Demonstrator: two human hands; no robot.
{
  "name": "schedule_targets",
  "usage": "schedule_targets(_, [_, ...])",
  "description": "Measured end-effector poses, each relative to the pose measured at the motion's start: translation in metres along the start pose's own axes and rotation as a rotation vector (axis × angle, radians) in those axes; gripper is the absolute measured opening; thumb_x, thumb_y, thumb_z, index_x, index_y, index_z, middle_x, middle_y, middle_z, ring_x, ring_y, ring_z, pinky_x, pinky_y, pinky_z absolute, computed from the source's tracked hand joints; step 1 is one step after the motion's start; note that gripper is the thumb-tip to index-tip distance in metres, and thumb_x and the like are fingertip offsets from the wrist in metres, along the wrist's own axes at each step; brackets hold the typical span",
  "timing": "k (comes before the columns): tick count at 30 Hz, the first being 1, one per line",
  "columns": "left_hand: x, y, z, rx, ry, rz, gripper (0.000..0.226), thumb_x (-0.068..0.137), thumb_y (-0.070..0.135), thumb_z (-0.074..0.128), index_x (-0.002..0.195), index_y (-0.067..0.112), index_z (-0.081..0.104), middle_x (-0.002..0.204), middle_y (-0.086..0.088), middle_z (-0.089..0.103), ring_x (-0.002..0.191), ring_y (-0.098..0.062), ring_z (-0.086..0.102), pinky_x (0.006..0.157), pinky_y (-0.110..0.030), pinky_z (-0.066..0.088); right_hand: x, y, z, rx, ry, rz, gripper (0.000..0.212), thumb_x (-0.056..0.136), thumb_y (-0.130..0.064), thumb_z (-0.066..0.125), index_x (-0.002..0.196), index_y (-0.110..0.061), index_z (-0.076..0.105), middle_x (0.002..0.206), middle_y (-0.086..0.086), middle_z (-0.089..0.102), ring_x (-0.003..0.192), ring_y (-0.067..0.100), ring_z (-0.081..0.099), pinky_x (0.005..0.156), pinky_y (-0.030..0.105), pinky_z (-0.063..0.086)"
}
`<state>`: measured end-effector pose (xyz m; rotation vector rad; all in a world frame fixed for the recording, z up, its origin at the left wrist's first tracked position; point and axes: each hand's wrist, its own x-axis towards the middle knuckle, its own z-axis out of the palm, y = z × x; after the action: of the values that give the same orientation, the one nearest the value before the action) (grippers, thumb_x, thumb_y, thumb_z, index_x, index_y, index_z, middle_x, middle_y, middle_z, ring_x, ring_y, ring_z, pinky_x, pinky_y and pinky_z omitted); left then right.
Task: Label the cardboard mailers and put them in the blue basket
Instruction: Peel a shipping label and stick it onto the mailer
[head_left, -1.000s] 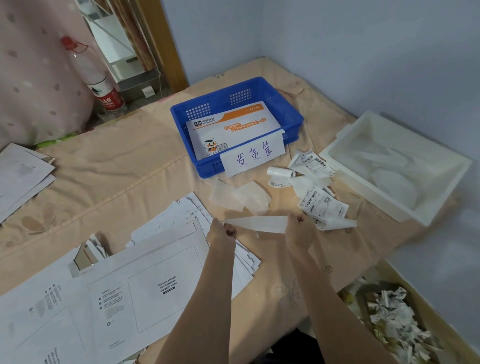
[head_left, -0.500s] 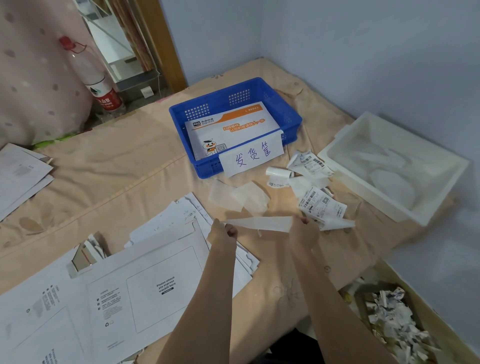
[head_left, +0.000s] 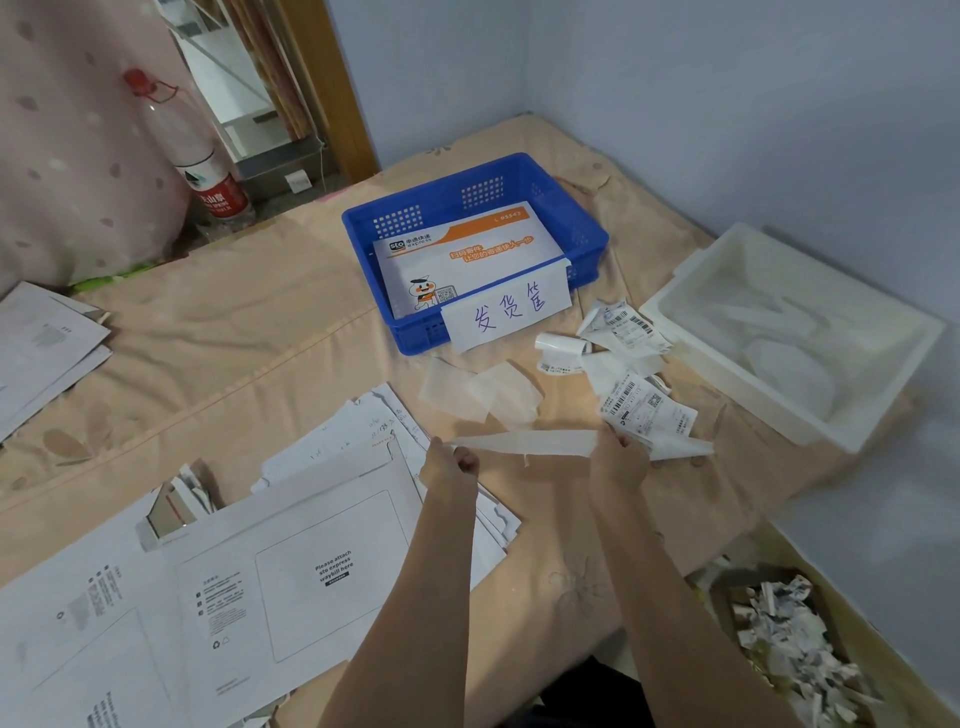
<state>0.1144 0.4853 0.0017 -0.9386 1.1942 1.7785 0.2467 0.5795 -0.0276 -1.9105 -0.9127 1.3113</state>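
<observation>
Very little has moved: the right hand (head_left: 618, 462) has crept slightly leftward along the strip of paper (head_left: 524, 443) stretched between it and the left hand (head_left: 449, 465) (so the visible span looks a touch shorter), while the strip stays taut above the cloth.

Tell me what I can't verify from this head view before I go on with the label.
- Paper strip held between left hand and right hand: seen edge-on, printing not visible.
- Loose labels: barcodes show, text too small to read.
- Blue basket: whatever lies under the top mailer is covered.
- Front mailer: cut off by the bottom edge.
- White tray: contents pale, indistinct.
</observation>
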Motion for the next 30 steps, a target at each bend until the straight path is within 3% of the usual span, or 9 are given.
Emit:
schedule_targets(3, [0.002,0.000,0.000,-0.004,-0.010,0.004,0.023,0.096,0.005,0.043,0.074,0.012,0.042,0.060,0.000,0.020,0.032,-0.011,0.020,0.033,-0.015,0.022,0.001,-0.003,-0.001,0.061,0.011,0.027,0.027,0.094,-0.014,0.054,0.105,0.008,0.065,0.112,0.019,0.065,0.106,0.031,0.060,0.073,0.026,0.038])
schedule_targets(7, [0.002,0.001,0.001,-0.010,-0.029,0.020,0.022,0.096,0.004,0.040,0.075,0.012,0.040,0.062,0.001,0.018,0.028,-0.011,0.021,0.034,-0.014,0.021,-0.001,-0.006,-0.001,0.127,-0.001,0.060,0.026,0.093,-0.013,0.057,0.108,0.006,0.065,0.114,0.018,0.065,0.103,0.029,0.061,0.075,0.026,0.041])
schedule_targets(10, [0.002,0.002,0.000,-0.019,-0.038,0.018,0.021,0.096,0.003,0.040,0.077,0.011,0.042,0.061,0.001,0.018,0.028,-0.011,0.021,0.034,-0.014,0.022,0.000,-0.006,0.001,0.180,-0.021,0.082,0.021,0.091,-0.014,0.059,0.102,0.003,0.067,0.110,0.017,0.066,0.088,0.022,0.058,0.076,0.029,0.043])
schedule_targets(15, [0.002,0.003,-0.002,-0.026,-0.046,0.022,0.020,0.097,0.003,0.038,0.085,0.017,0.046,0.056,0.001,0.020,0.031,-0.011,0.021,0.034,-0.014,0.023,0.003,-0.006,0.002,0.205,-0.020,0.089,0.008,0.089,-0.014,0.060,0.089,-0.008,0.065,0.116,0.014,0.064,0.087,0.019,0.057,0.077,0.029,0.046])
schedule_targets(21, [-0.004,0.007,0.001,-0.015,-0.042,0.032,0.031,0.097,0.003,0.034,0.069,0.016,0.036,0.062,0.001,0.019,0.043,-0.010,0.020,0.033,-0.014,0.024,0.003,-0.005,0.003,0.210,-0.012,0.097,0.011,0.089,-0.014,0.061,0.092,-0.005,0.067,0.115,0.014,0.065,0.087,0.021,0.058,0.080,0.033,0.049])
schedule_targets(25, [-0.005,0.007,0.000,-0.033,-0.053,0.027,0.032,0.097,0.002,0.033,0.069,0.017,0.036,0.063,0.002,0.017,0.047,-0.011,0.018,0.033,-0.017,0.024,0.004,-0.008,0.001,0.200,-0.001,0.107,0.022,0.089,-0.016,0.061,0.097,0.003,0.068,0.100,0.016,0.067,0.085,0.022,0.058,0.078,0.033,0.047])
schedule_targets(30, [-0.006,0.009,0.003,-0.043,-0.049,0.028,0.033,0.099,0.004,0.033,0.069,0.018,0.035,0.064,0.002,0.017,0.051,-0.010,0.018,0.032,-0.014,0.023,0.004,-0.012,0.000,0.172,0.001,0.118,0.011,0.090,-0.016,0.060,0.084,-0.008,0.061,0.089,0.011,0.061,0.084,0.022,0.056,0.074,0.029,0.043])
